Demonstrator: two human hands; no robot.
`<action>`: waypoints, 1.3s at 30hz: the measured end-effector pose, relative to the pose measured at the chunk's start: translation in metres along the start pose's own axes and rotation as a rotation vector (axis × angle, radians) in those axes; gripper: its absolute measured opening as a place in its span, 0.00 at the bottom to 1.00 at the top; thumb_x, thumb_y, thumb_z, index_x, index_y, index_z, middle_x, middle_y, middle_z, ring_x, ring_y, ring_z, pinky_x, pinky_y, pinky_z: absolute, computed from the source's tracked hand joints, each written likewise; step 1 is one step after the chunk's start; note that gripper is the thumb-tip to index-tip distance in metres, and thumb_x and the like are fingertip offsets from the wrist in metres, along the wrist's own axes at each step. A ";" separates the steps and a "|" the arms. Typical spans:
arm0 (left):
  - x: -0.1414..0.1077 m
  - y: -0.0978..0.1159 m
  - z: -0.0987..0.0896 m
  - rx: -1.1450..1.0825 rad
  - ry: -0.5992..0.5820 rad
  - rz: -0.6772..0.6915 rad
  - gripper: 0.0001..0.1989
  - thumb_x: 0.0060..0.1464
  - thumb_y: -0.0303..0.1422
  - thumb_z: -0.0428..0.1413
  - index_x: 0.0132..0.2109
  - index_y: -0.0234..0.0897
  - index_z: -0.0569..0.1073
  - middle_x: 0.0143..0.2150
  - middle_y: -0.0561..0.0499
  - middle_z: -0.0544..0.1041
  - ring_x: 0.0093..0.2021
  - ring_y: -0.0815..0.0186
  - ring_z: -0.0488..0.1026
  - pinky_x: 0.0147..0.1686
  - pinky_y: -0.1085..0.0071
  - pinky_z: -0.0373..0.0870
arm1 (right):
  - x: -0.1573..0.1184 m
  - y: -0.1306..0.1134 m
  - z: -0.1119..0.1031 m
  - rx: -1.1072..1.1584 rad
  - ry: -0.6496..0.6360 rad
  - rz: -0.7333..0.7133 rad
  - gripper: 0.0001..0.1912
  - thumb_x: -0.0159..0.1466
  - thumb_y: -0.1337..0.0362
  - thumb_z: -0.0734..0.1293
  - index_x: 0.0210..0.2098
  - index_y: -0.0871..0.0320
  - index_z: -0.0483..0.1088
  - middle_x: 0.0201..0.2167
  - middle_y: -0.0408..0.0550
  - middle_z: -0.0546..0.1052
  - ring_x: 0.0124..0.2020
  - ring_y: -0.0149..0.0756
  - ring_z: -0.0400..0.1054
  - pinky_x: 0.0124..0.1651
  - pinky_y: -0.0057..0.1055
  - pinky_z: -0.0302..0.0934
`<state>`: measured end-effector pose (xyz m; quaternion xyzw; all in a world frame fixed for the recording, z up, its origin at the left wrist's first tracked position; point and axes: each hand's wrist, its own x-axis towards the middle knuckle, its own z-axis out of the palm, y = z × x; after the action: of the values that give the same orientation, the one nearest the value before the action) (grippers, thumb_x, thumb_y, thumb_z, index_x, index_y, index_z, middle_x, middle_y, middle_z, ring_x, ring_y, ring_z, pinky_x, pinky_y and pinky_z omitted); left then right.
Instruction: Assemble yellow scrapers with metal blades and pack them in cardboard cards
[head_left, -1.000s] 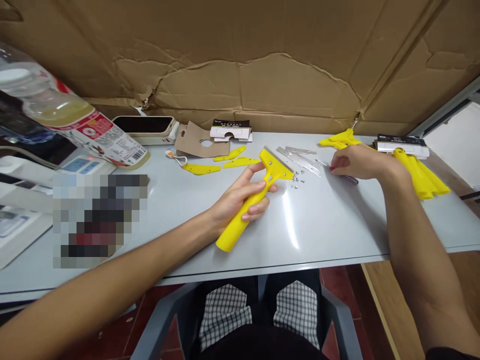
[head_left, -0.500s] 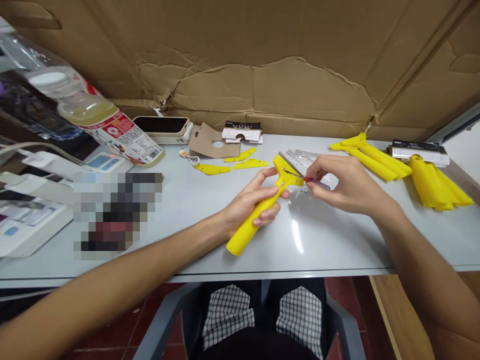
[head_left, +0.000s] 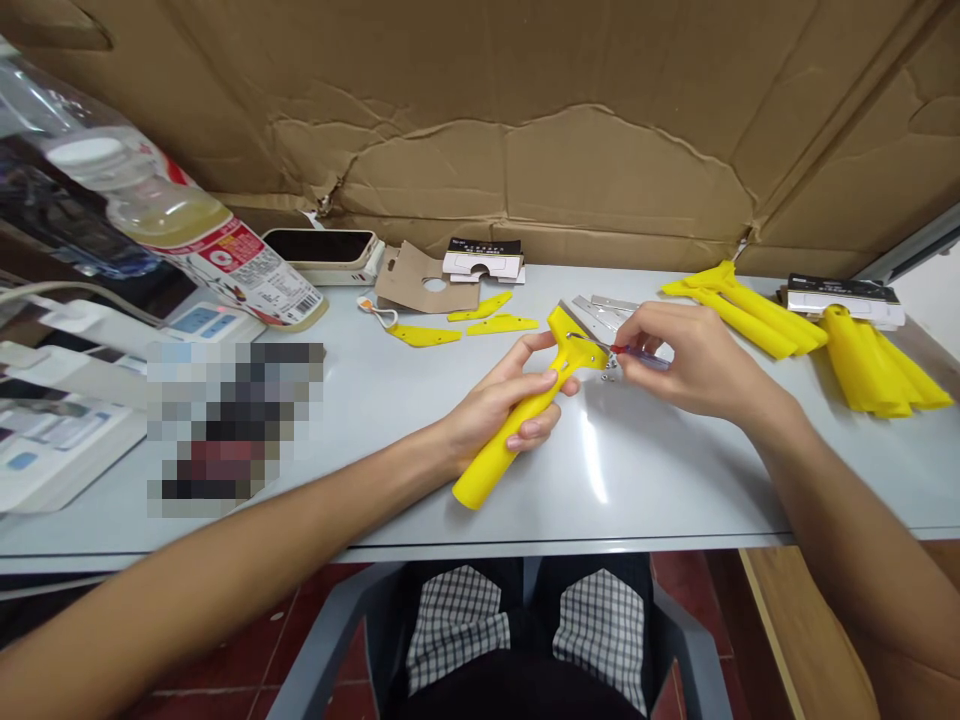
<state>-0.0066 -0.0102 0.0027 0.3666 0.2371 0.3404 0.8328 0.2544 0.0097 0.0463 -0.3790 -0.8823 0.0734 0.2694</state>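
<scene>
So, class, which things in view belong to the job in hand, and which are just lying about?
Seem to belong:
yellow scraper, in the left hand
screwdriver, in the right hand
small loose screws
metal blades
yellow strips with holes
other yellow handles

Apparently just lying about:
drink bottle
phone-like device
orange-and-white strap

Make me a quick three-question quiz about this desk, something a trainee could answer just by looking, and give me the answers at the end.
1. Which tool does the right hand hold?
2. True or false: the phone lies left of the brown card with a round hole.
3. How many loose flat yellow strips lie near that card? A) one, B) three, C) six

Key: 1. A screwdriver, its tip at the head of the yellow scraper that the left hand grips. 2. True. 3. B.
</scene>
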 end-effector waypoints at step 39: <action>0.006 -0.002 -0.003 -0.015 0.160 -0.027 0.23 0.66 0.28 0.61 0.60 0.48 0.60 0.40 0.52 0.77 0.18 0.77 0.64 0.14 0.82 0.54 | -0.002 -0.016 -0.007 0.107 0.335 -0.036 0.15 0.63 0.71 0.72 0.37 0.49 0.63 0.35 0.44 0.75 0.34 0.41 0.72 0.33 0.40 0.67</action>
<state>-0.0036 -0.0055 -0.0017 0.3287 0.3050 0.3592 0.8185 0.2495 -0.0035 0.0566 -0.3550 -0.8265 0.0510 0.4338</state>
